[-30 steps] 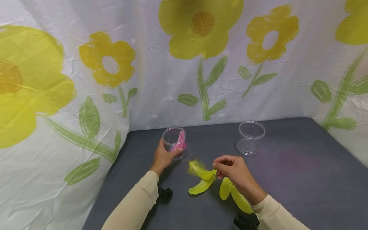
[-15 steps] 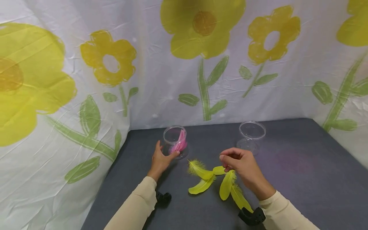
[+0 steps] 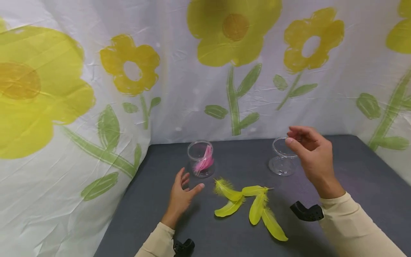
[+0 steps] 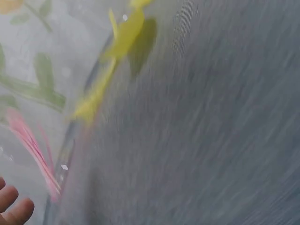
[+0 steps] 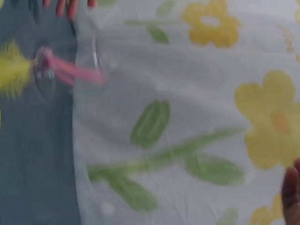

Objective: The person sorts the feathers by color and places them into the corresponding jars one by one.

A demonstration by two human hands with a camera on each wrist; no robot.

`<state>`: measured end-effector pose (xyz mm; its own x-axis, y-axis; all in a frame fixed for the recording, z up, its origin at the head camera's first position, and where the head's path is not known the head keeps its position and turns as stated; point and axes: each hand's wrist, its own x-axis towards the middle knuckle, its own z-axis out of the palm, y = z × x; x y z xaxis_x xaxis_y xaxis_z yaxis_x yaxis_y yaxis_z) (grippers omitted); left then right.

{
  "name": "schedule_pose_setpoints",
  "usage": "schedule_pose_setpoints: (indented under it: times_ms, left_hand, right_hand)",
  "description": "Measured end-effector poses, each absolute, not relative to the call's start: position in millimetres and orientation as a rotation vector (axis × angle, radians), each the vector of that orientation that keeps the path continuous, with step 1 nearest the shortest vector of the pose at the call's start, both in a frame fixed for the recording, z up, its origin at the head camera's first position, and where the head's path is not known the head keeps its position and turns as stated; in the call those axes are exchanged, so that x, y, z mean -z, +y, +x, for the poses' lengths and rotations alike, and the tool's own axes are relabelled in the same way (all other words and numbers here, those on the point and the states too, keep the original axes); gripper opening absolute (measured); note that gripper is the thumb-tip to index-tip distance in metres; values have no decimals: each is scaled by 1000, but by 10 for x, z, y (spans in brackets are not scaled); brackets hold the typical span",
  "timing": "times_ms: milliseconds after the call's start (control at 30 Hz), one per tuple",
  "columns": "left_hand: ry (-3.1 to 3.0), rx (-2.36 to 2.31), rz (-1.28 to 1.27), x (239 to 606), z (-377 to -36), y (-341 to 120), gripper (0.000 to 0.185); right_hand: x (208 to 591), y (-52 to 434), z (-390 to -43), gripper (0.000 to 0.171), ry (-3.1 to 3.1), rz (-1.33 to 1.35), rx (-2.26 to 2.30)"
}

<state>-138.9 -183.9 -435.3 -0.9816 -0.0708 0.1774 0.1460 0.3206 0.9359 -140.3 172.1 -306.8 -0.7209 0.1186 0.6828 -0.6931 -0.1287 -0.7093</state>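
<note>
My left hand (image 3: 189, 182) rests open on the grey table (image 3: 337, 171), its fingers spread just in front of a clear jar (image 3: 201, 159) with pink feathers (image 3: 204, 162) in it. Several yellow feathers (image 3: 257, 208) lie loose on the table between my arms. My right hand (image 3: 293, 137) hovers in the air at the rim of an empty clear jar (image 3: 282, 160), fingers loosely curled and nothing visible in them. The left wrist view is blurred and shows my fingertips (image 4: 11, 206), the pink feathers (image 4: 33, 150) and a yellow feather (image 4: 122, 37).
A white sheet printed with yellow flowers (image 3: 234, 32) hangs behind and to the left of the table. Black wrist-camera mounts (image 3: 306, 212) sit on both sleeves. The right wrist view is blurred and shows mostly the sheet (image 5: 187, 140).
My left hand let go of the pink-feather jar and drew back. My right hand released the yellow feather and rose up and to the right, to the empty jar.
</note>
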Motion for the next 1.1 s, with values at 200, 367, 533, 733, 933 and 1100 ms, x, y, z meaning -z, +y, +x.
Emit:
schedule_pose_setpoints:
  times_ms: [200, 367, 533, 733, 933, 1100]
  left_hand:
    - [-2322, 1879, -165, 4263, -1123, -1743, 88]
    - [-2280, 1979, -215, 4222, -982, -1675, 87]
    - [-2252, 2036, -239, 4249, -926, -1641, 87]
    - [-2237, 2053, -220, 4266, -896, -1617, 87]
    - [-2260, 2049, -175, 4283, -887, -1623, 87]
    - [-2231, 2051, -203, 4285, -888, -1637, 87]
  right_hand:
    - [3210, 1952, -1668, 64, -1279, 630, -1803]
    - [3525, 2147, -1837, 92, -1273, 417, -1796]
    - [3920, 2293, -1925, 100, -1405, 148, -1836]
    - [4267, 2339, -1976, 81, -1815, -148, -1787]
    - [4423, 2263, -2018, 88, -2102, -154, -1798]
    - [4445, 2197, -2057, 101, -2256, -63, -1686]
